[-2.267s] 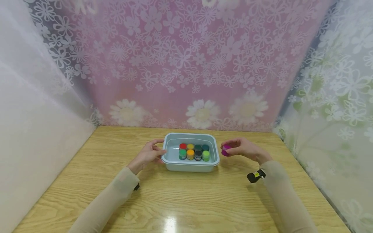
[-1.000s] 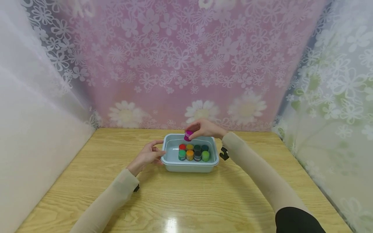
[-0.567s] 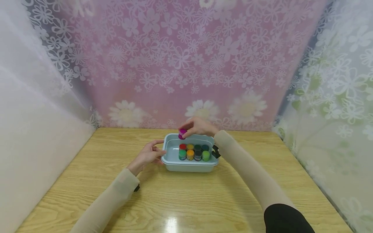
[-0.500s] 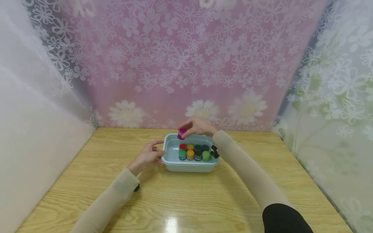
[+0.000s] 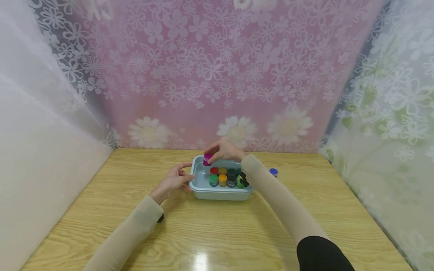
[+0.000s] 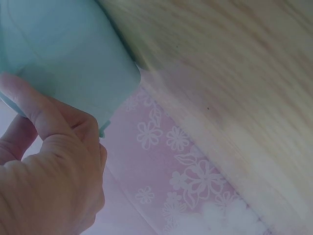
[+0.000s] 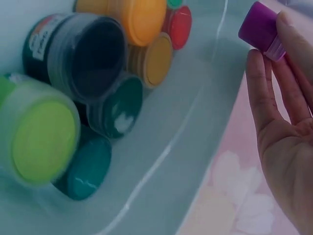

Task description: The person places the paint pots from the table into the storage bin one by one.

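A pale blue plastic tub (image 5: pixel 222 195) sits on the table with several small paint jars in two rows inside. Its left rim is gripped by my left hand (image 5: pixel 173 180), thumb over the edge and fingers outside; the left wrist view shows the thumb (image 6: pixel 29 100) against the tub wall. My right hand (image 5: pixel 226 150) pinches a purple paint jar (image 5: pixel 207 160) over the tub's left back part, slightly tilted in the right wrist view. Below it are the red jar (image 5: pixel 214 171), green jar (image 5: pixel 213 181), orange jar (image 5: pixel 222 181) and black jar (image 5: pixel 231 181).
A blue-lidded jar (image 5: pixel 273 172) stands on the wooden table (image 5: pixel 210 229) right of the tub, partly behind the right sleeve. The light green jar (image 7: pixel 44 139) and teal jar (image 7: pixel 88 169) sit at the tub's right end. A pink floral curtain (image 5: pixel 203 94) hangs behind.
My right hand has carried the purple jar from right of the tub leftward over it, and lowered it slightly just now. The blue-lidded jar has come into sight. My left hand stays on the rim.
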